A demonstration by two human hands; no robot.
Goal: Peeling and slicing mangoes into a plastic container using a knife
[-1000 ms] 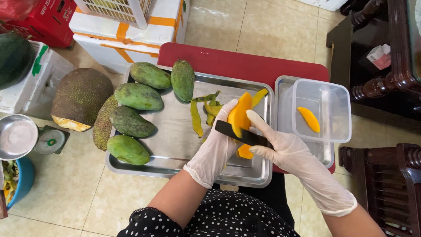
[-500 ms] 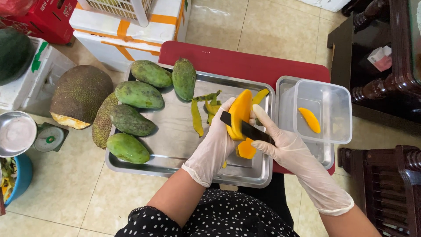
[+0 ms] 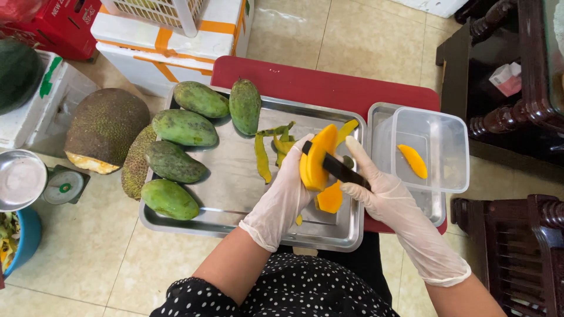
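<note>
Both gloved hands were closed: left hand [image 3: 282, 196] cupped the slippery, soft peeled orange mango [image 3: 316, 161]; right hand [image 3: 376, 191] gripped a black-handled knife [image 3: 336, 168].

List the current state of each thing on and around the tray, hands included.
Left hand: gloved, holding the peeled mango.
Right hand: gloved, gripping the knife.
Peeled mango: skinless, orange, knife against it.
Knife: dark, across the mango.
Green mangoes: five, unpeeled, on the tray.
Peels: loose strips on the tray.
Plastic container: open, one mango slice inside.
</note>
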